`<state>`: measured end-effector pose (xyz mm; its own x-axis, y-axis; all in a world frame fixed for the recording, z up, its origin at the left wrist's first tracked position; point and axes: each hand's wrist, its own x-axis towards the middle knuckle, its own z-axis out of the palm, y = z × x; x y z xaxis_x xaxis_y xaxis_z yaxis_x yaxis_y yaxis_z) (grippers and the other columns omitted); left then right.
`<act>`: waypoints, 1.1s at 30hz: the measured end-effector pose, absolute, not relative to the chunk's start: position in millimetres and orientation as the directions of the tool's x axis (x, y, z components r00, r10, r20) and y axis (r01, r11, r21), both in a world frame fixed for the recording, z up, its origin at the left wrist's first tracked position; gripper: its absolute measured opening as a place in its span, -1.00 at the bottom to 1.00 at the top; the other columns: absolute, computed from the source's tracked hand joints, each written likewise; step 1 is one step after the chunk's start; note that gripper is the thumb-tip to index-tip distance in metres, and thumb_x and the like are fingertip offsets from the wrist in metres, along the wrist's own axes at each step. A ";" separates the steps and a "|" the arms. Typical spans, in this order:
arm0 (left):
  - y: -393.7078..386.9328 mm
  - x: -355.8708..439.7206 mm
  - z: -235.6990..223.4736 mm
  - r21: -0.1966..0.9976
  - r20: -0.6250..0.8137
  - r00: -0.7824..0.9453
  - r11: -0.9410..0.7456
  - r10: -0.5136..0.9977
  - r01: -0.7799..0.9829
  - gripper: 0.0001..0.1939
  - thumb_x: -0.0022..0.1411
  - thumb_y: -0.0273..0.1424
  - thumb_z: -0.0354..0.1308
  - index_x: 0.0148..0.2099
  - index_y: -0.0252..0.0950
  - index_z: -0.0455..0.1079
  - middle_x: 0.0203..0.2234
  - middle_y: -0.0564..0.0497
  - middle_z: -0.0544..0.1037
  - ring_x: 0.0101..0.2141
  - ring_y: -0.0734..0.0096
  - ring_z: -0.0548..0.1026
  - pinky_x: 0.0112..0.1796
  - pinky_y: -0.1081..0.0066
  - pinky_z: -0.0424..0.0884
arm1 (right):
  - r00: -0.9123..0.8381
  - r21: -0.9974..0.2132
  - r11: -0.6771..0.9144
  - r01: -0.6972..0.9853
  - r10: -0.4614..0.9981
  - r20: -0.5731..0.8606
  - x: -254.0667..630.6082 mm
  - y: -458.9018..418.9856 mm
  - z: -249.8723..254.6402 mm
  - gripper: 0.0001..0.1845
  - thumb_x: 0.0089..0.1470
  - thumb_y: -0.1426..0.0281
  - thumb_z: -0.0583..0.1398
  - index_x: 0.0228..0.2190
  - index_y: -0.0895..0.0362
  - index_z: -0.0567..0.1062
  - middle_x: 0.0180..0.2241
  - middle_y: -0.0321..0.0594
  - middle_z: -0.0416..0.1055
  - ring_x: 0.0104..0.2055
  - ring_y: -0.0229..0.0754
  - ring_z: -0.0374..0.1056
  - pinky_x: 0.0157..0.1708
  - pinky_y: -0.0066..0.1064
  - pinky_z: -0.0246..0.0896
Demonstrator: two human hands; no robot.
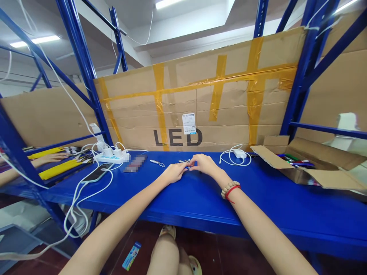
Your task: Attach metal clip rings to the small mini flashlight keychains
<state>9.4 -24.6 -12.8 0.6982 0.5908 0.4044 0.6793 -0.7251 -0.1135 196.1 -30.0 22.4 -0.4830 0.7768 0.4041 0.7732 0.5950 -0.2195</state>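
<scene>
My left hand (174,173) rests low on the blue shelf top (177,202), its fingers stretched toward a few small shiny metal pieces (188,166). My right hand (203,164) is curled over the same pieces from the other side, thumb and forefinger pinched together. Both sets of fingertips meet there and partly hide the pieces, which are too small to name. A slim silver piece with a wire loop (157,163) lies a little to the left of my hands. On my right wrist are a beaded bracelet (229,187) and a red cord.
At left are a white power strip (111,156), a phone (98,173) and trailing white cables. A white charger (239,153) with its cord lies right of centre. An open cardboard box (304,168) holds pens. Another person's hand (56,157) is beside yellow strips at far left.
</scene>
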 end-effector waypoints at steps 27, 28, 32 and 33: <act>-9.2 9.0 -14.6 -0.042 0.394 0.735 -0.788 0.551 0.614 -0.83 0.33 -0.45 -0.13 -0.04 -0.29 0.16 -0.17 0.02 0.41 -0.19 0.31 0.41 -0.26 0.42 0.35 | -0.493 -0.173 0.599 0.782 0.764 0.416 202.2 -16.9 15.8 -0.88 -0.09 0.28 0.24 -0.47 0.06 0.51 -0.37 -0.35 0.38 -0.36 -0.35 0.25 -0.49 -0.54 -0.08; -7.4 9.3 -14.7 -0.028 0.400 0.736 -0.796 0.545 0.605 -0.83 0.33 -0.46 -0.12 -0.04 -0.29 0.17 -0.15 0.01 0.40 -0.19 0.31 0.40 -0.25 0.43 0.34 | -0.483 -0.173 0.588 0.790 0.772 0.414 202.5 -16.5 15.8 -0.88 -0.10 0.28 0.24 -0.47 0.06 0.51 -0.36 -0.34 0.38 -0.37 -0.34 0.25 -0.49 -0.54 -0.08; -2.5 11.1 -15.4 0.026 0.421 0.730 -0.811 0.539 0.584 -0.84 0.31 -0.46 -0.08 -0.06 -0.29 0.19 -0.15 0.01 0.40 -0.18 0.31 0.40 -0.23 0.42 0.33 | -0.467 -0.182 0.569 0.802 0.788 0.401 203.7 -14.0 13.0 -0.87 -0.10 0.29 0.24 -0.45 0.07 0.51 -0.35 -0.32 0.38 -0.37 -0.33 0.26 -0.49 -0.54 -0.08; -2.1 11.5 -15.3 0.037 0.421 0.728 -0.812 0.541 0.583 -0.85 0.31 -0.45 -0.08 -0.08 -0.29 0.20 -0.16 0.01 0.40 -0.19 0.30 0.40 -0.23 0.42 0.33 | -0.475 -0.188 0.580 0.793 0.781 0.406 204.1 -13.3 11.7 -0.87 -0.09 0.30 0.24 -0.44 0.07 0.51 -0.35 -0.32 0.38 -0.37 -0.34 0.26 -0.48 -0.55 -0.07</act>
<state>11.5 -2.1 -15.3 0.7280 0.5415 0.4205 0.5825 -0.8120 0.0371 204.1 -13.3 11.7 -0.4751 0.7807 0.4059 0.7927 0.5800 -0.1878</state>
